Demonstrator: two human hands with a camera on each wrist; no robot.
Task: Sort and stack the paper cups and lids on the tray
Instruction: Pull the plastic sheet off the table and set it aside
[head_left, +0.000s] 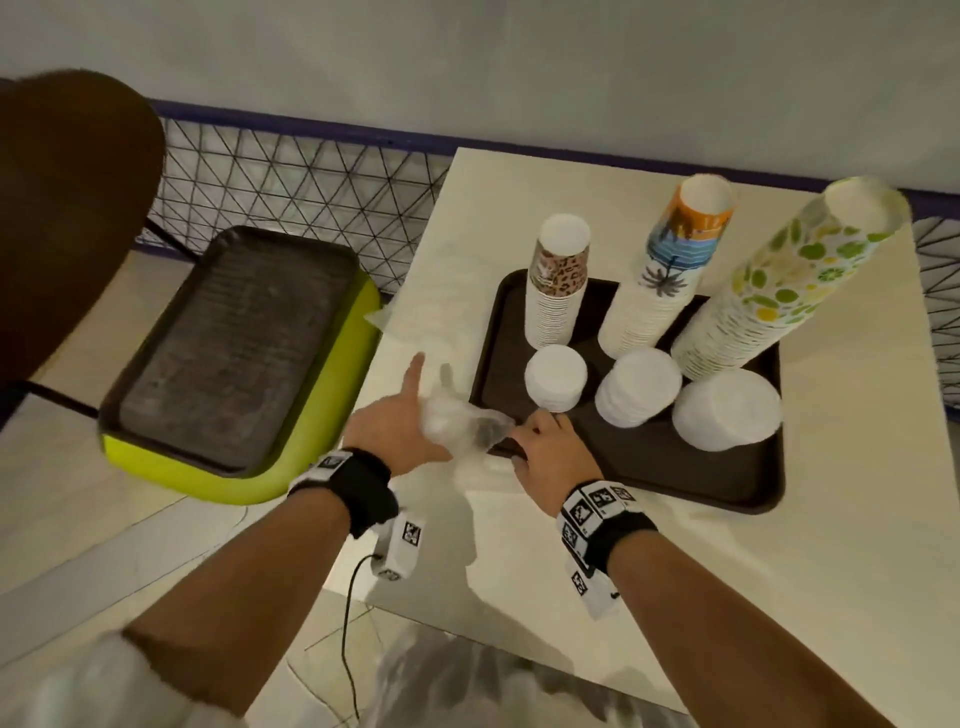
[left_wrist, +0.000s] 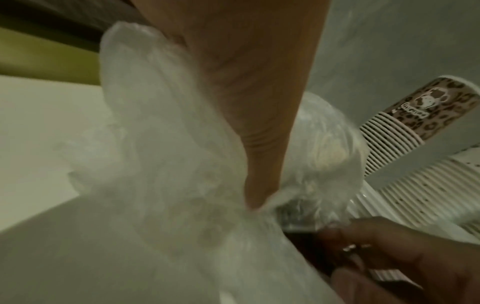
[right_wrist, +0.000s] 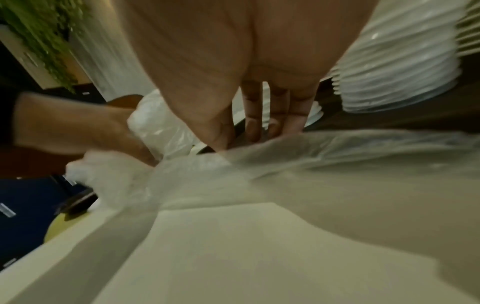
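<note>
A brown tray (head_left: 649, 457) on the white table carries three tall cup stacks: leopard-print (head_left: 558, 280), palm-print (head_left: 670, 260) and green citrus-print (head_left: 789, 280). In front of each stands a white lid stack (head_left: 556, 376) (head_left: 638, 387) (head_left: 727, 408). Just off the tray's left front corner, my left hand (head_left: 400, 421) grips a crumpled clear plastic wrap (head_left: 462, 423), thumb pointing up. My right hand (head_left: 545, 447) pinches the wrap's other end over the tray edge. The left wrist view shows the wrap (left_wrist: 168, 164) bunched round my palm, and the right wrist view shows it (right_wrist: 337, 148) stretched below my fingers.
A lime-green chair seat (head_left: 332, 384) left of the table holds a dark empty tray (head_left: 234, 353). Another clear plastic sheet (head_left: 426, 306) lies on the table's left edge. Black wire mesh (head_left: 291, 182) runs along the wall. Bare table (head_left: 779, 597) lies in front of the tray.
</note>
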